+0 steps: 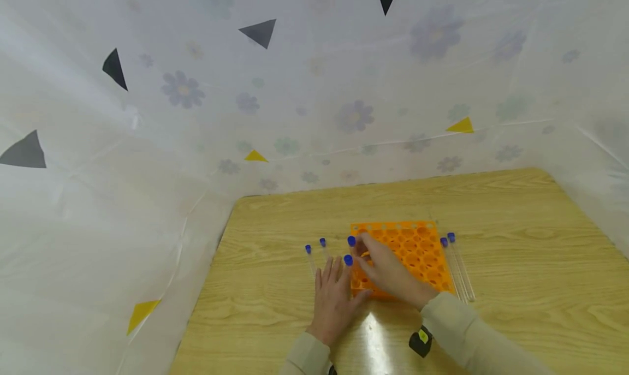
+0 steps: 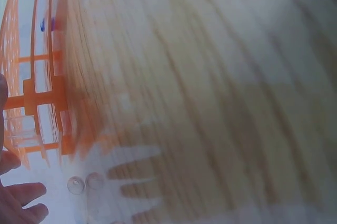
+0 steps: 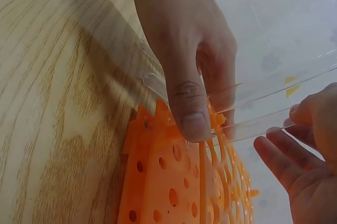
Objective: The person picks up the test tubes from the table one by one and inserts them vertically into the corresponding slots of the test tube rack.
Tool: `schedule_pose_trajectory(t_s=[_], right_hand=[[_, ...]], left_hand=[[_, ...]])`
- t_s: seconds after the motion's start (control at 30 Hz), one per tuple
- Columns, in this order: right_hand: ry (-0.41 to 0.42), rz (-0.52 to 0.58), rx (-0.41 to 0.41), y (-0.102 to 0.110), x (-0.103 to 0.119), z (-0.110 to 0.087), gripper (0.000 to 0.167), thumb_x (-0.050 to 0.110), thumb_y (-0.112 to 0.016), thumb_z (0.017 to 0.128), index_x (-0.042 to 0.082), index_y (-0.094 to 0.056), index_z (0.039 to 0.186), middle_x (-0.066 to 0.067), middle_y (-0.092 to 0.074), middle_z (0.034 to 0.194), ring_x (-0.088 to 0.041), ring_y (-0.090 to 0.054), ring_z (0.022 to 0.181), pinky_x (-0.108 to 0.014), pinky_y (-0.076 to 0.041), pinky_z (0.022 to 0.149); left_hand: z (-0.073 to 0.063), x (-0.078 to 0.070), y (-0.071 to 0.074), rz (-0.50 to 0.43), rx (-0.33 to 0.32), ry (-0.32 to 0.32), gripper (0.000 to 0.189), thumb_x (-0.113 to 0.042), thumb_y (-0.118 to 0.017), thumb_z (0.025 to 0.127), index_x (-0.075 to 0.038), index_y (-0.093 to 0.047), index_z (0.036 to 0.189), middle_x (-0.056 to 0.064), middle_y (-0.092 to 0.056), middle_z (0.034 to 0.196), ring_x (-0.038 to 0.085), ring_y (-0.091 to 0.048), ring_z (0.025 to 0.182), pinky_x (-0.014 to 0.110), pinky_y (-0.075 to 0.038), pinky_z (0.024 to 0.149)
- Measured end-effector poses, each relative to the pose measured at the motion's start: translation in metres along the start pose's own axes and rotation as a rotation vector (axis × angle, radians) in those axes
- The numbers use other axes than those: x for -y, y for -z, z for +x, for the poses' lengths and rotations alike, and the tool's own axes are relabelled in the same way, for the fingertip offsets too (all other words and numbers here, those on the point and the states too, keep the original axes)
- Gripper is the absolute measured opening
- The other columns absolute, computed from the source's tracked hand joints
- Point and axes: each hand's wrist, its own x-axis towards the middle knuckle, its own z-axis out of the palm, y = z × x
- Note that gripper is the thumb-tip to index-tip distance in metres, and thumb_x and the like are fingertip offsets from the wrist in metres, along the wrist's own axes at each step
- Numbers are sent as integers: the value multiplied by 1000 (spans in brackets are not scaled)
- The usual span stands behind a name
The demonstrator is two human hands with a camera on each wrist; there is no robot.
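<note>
An orange test tube rack [image 1: 403,255] with many round holes stands on the table. At its near left corner, my left hand [image 1: 335,304] holds the rack, thumb on the front side and fingers along the left. My right hand [image 1: 390,268] reaches over the rack and pinches an upright clear test tube with a blue cap [image 1: 351,241] at the left edge. Another blue-capped tube [image 1: 348,260] stands just nearer, by my left fingers. In the right wrist view, the pinched tube [image 3: 250,130] rises from the rack; my right fingertips [image 3: 274,132] are around its upper part.
Two blue-capped tubes [image 1: 309,255] lie left of the rack, partly behind my left hand. Two more tubes [image 1: 459,271] lie side by side to its right. Translucent flowered sheeting [image 1: 319,118] borders the table [image 1: 521,244] at the back and sides.
</note>
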Motion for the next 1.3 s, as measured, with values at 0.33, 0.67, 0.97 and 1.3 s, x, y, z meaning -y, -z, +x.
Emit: schedule_pose_trajectory(t_s=[0.33, 0.67, 0.97, 1.3], right_hand=[[-13, 5, 13, 1, 0, 0, 19, 4, -61, 96, 10, -54, 112, 1, -63, 103, -16, -64, 100, -28, -59, 85], [6, -42, 14, 0, 0, -2, 23, 6, -63, 96, 7, -55, 118, 2, -64, 104, -14, -64, 99, -29, -58, 87], [2, -46, 8, 0, 0, -3, 26, 4, -64, 94, 6, -55, 118, -1, -63, 107, -16, -64, 99, -30, -59, 86], [-39, -49, 14, 0, -2, -5, 29, 3, -64, 94, 4, -55, 122, -4, -63, 110, -19, -63, 103, -35, -59, 87]], left_hand=[[-1, 0, 1, -9, -4, -8, 81, -67, -54, 90, -24, -33, 155, 12, -42, 155, 35, -32, 148, 61, -27, 118], [-1, 1, 0, -13, -69, -53, 85, -61, -62, 88, -26, -26, 157, 9, -50, 149, 36, -40, 143, 59, -36, 114], [0, 3, 0, -10, -88, -70, 84, -61, -63, 88, -25, -29, 156, 9, -51, 147, 37, -42, 141, 59, -38, 112], [-1, 3, -3, -16, -129, -92, 86, -59, -65, 87, -24, -30, 156, 9, -53, 144, 39, -46, 138, 59, -41, 110]])
